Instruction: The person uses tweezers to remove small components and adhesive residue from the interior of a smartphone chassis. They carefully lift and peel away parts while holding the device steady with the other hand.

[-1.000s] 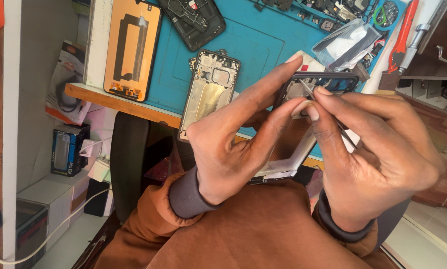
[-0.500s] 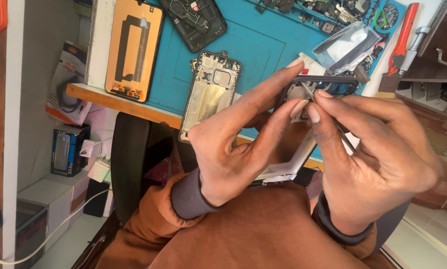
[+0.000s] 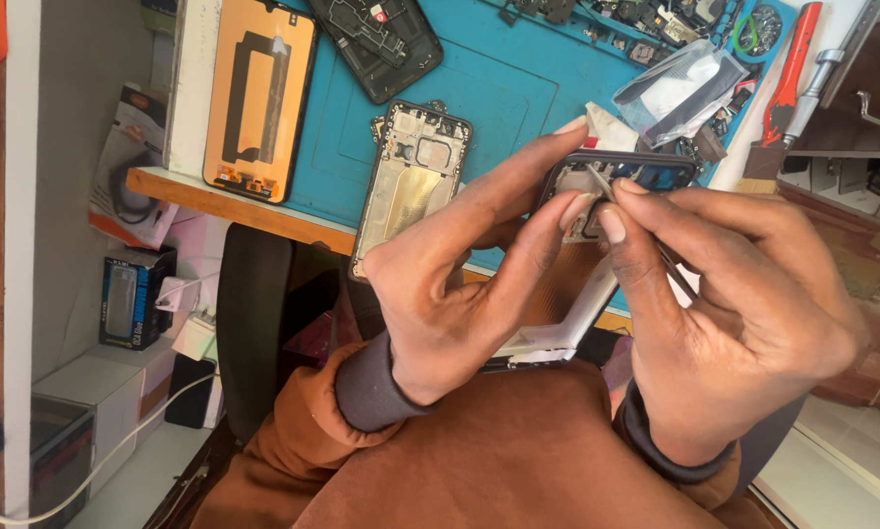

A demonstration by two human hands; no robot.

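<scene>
Little has shifted between the earlier frames and this one: both hands keep their pose, and the view has drifted only slightly. Left hand [image 3: 460, 294]: fingers closed around a phone body [image 3: 567, 294], index finger laid along its dark upper rim and middle fingertip pressed on its face, so that the piece is held up over the lap, just in front of the bench edge. Right hand [image 3: 744, 323]: thumb and forefinger pinched tight on thin tweezers [image 3: 607, 184], whose tip touches the upper part of the phone body beside the left fingertips; what the tip grips, if anything, is too small to tell. Blue work mat [image 3: 518, 88] on the bench beyond. On the mat: a bare phone midframe [image 3: 411, 186], lying at the near edge and jutting slightly past it; a dark back shell [image 3: 376, 44] further off. Left of the mat: an orange-backed display panel [image 3: 259, 98], its lower end overhanging the wooden shelf edge. Right: clear plastic bag [image 3: 680, 88], loose small parts, red-handled tool [image 3: 791, 73]. Risk, as judged: the tweezers' tip could slip and scratch or pierce a delicate part, since the phone body is held in the air by fingertips only; a tiny piece released there would drop into the lap or onto the floor; an elbow nudge might tip the overhanging midframe off the bench.
</scene>
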